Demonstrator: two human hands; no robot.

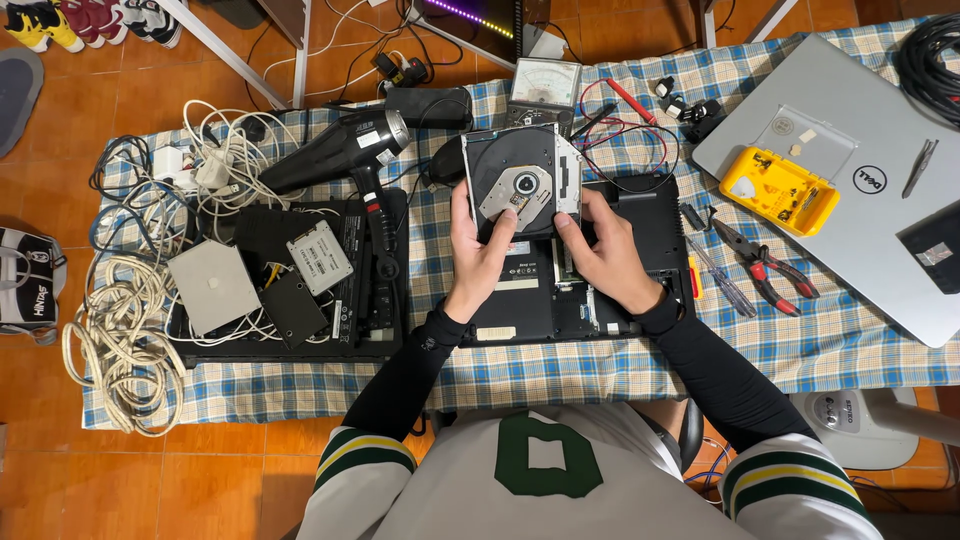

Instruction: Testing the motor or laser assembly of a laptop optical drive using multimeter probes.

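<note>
Both of my hands hold a slim optical disc drive (522,182) above an overturned black laptop (640,230). The drive's tray side faces up, showing its black round recess and metal hub. My left hand (478,250) grips its lower left edge, thumb on top. Fingers of my right hand (608,255) pinch its lower right corner. The laptop lies on a blue-and-white checked cloth (560,375) covering the table.
Left: a black hair dryer (335,150), tangled white cables (125,320), and another dark laptop base (375,310) with flat drives on it. Right: red-handled pliers (765,270), screwdrivers (722,282), a yellow parts box (780,190) on a closed silver laptop (880,250). A multimeter (545,82) sits behind.
</note>
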